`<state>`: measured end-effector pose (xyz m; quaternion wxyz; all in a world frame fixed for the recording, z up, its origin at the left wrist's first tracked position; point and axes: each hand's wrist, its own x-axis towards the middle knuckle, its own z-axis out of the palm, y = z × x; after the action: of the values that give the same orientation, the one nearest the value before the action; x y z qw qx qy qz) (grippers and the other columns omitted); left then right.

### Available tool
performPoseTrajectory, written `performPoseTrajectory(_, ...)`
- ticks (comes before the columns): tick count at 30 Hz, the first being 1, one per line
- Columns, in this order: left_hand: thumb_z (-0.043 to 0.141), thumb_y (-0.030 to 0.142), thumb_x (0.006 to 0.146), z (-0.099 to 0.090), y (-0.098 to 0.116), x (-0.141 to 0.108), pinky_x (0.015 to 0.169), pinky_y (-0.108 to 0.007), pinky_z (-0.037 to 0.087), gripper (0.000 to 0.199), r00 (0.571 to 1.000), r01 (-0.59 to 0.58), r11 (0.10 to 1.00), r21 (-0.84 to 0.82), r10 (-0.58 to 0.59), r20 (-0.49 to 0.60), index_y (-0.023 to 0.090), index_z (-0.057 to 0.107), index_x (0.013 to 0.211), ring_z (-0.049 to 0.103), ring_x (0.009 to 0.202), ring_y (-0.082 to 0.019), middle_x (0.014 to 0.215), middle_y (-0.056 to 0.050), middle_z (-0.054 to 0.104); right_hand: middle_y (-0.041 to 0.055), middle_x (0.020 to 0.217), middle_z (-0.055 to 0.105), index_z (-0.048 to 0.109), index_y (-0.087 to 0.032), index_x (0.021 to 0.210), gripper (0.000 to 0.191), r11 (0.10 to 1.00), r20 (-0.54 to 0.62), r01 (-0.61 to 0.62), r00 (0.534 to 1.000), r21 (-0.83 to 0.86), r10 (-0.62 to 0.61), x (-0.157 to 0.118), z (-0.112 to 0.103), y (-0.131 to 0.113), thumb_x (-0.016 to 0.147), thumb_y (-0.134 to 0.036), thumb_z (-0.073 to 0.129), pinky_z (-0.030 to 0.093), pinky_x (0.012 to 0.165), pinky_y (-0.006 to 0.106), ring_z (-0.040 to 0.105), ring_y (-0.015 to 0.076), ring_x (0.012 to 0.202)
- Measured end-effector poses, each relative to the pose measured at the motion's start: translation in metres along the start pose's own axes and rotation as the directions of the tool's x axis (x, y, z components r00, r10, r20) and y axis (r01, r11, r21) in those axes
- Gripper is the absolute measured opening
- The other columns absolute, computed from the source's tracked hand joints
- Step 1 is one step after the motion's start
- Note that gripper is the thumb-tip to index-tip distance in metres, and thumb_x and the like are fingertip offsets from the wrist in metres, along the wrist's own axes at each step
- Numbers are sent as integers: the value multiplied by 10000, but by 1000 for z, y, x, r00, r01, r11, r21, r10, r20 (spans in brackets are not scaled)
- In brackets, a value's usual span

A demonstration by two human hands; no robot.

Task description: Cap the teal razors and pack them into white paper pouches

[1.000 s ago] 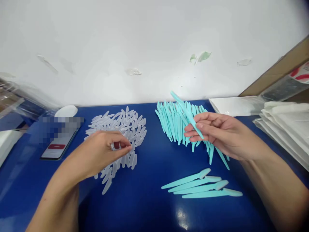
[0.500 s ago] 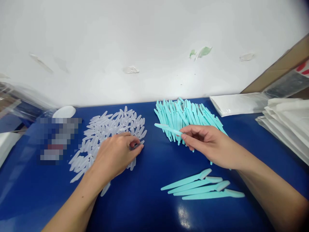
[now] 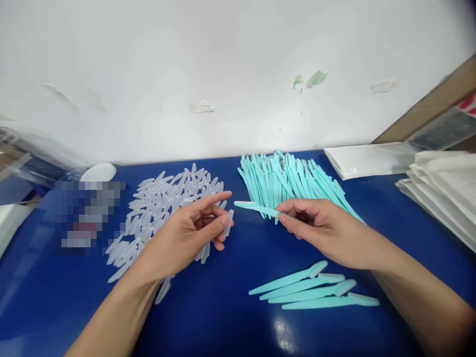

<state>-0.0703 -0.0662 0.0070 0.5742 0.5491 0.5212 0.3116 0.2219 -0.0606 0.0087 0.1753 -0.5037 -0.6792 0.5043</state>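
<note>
Between thumb and fingers, my left hand (image 3: 197,230) pinches a small translucent plastic cap (image 3: 229,223), its index finger stretched out. My right hand (image 3: 320,225) grips a turquoise eyebrow razor (image 3: 256,207) by the handle, blade end pointing left toward the cap; the two are a short way apart. Under and behind my left hand spreads a pile of similar caps (image 3: 174,191). Beyond my right hand lies a heap of turquoise razors (image 3: 286,176). Nearer to me, several razors (image 3: 308,290) with covered-looking heads rest side by side.
All this lies on a blue tabletop (image 3: 208,307) against a white wall (image 3: 230,59). White plastic bags (image 3: 442,183) are stacked at the right, near a cardboard box (image 3: 420,106). A round white object (image 3: 98,173) and a blurred-out patch are at the left.
My left hand has lifted off the pile, moved slightly right and now shows a cap in its pinch. My right hand has lowered the razor a little.
</note>
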Motion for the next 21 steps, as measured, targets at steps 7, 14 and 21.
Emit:
performPoseTrajectory(7, 936, 387, 816, 7, -3, 6, 734, -204, 671, 298, 938, -97, 952, -292, -10, -346, 188, 813, 1001, 783, 763, -138, 873, -24, 808, -37, 738, 469, 681, -248, 931, 360, 999, -1, 0, 1000, -44, 0, -1, 0, -2, 1056, -552, 532, 341, 575, 291, 394, 130, 635)
performPoseTrajectory(14, 919, 400, 835, 17, -7, 8, 742, -237, 682, 302, 949, -88, 963, -255, 4, -315, 169, 789, 978, 802, 795, -166, 882, -44, 835, -39, 735, 474, 715, -268, 1005, 318, 999, 41, -35, 999, 10, 35, -1, 0, -2, 1039, -547, 566, 321, 557, 287, 371, 128, 617)
performPoseTrajectory(21, 894, 424, 858, 29, -11, 6, 723, -252, 675, 306, 979, -12, 973, -229, -35, -202, 168, 777, 979, 794, 762, -163, 830, -31, 819, -20, 764, 484, 708, -269, 940, 248, 999, 68, -43, 997, 16, 42, -2, -2, -5, 1021, -477, 599, 331, 573, 285, 383, 144, 651)
